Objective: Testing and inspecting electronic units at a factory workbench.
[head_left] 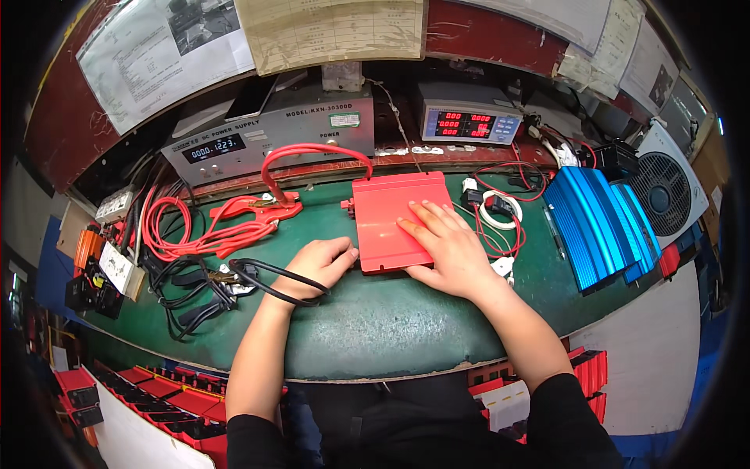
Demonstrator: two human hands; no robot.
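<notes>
**Red box on a green bench, right hand flat on top**

So the worktop [391,336] is dark green, pretty scuffed, and packed. I'll place everything off the red box [379,223]. Behind it and to its left there's a grey power supply [305,133] with a lit display; behind and to its right, a meter [469,123] with glowing red digits. Papers [148,70] are stuck up on the wall past all that. Blue finned boxes [591,227] sit well off to its right, with a big fan [662,191] beyond them. Left of it you get a red clamp [281,208] and a tangle of black cables [191,301].

The box itself lies flat on the worktop: glossy lid, slightly raised middle, notches along the edges, red knob-like bits on its left side. A thick red cable [312,148] arches up behind its far left corner.

Right hand [445,246] is laid palm-down over its right half, fingers slightly spread, thumb by the near edge. Left hand [324,262] is loosely curled just beside its near left corner; can't tell if it's pinching anything. A black cable loops over that wrist.
</notes>
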